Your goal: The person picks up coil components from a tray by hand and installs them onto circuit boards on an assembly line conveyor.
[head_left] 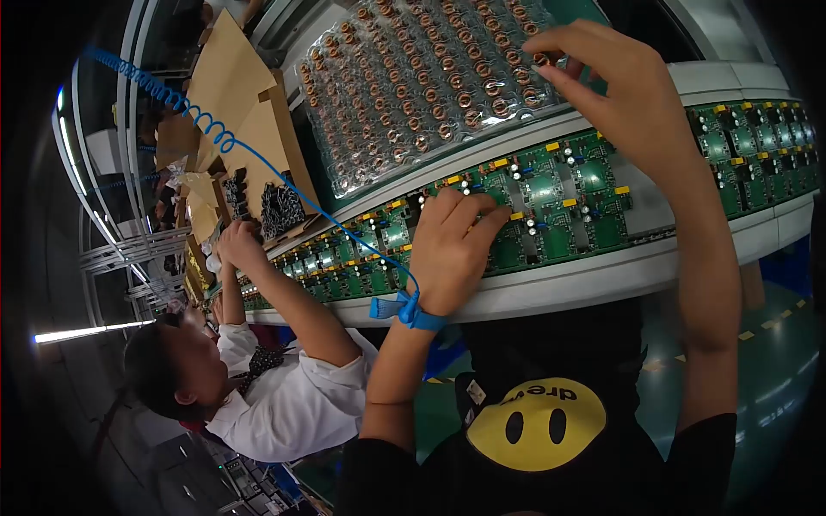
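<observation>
My right hand is raised over the near right corner of a clear plastic tray holding rows of copper coils. Between its thumb and forefinger sits one small copper coil. My left hand, wearing a blue wrist strap, is lower, over the green circuit boards. Its fingers are curled down at the boards, and whatever they grip is hidden beneath them. Yellow blocks and small silver cylinders stand on these boards.
A coiled blue cord runs from the wrist strap to the upper left. Along the line's pale rail, a co-worker in a white shirt works to the left. An open cardboard box holds dark parts.
</observation>
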